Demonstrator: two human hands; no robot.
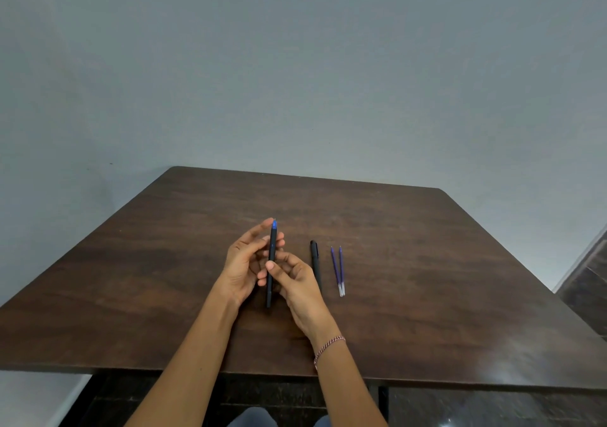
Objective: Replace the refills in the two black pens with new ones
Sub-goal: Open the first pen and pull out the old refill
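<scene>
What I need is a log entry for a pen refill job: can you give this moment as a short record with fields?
held pen: black, blue tip bare and pointing away, raised above the table
left hand: holds the upper barrel
right hand: pinches the lower barrel
second pen: black, lying on the table right of the hands, untouched
new refills: two, side by side, right of the second pen
progress: no old refill seen outside a pen
</scene>
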